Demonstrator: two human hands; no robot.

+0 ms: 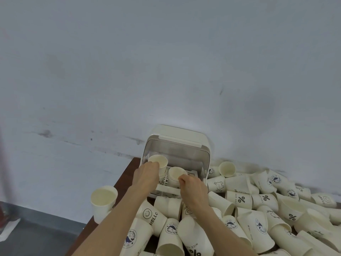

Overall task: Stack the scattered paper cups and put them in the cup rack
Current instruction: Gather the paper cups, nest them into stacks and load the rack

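Note:
A cream cup rack (188, 145) with a raised clear lid stands against the wall at the table's far edge. Two upright stacks of paper cups are inside it on its slotted tray. My left hand (147, 175) grips the left stack (159, 160) from its near side. My right hand (192, 188) holds the right stack (177, 172) at its rim with thumb and fingers. Several loose printed paper cups (239, 199) lie scattered on the dark table in front of and to the right of the rack.
An upright cup (103, 201) stands at the table's left edge (127, 170), beyond my left forearm. A pale wall rises right behind the rack. The grey floor (36, 233) lies below on the left. Cups are heaped from the rack to the right border.

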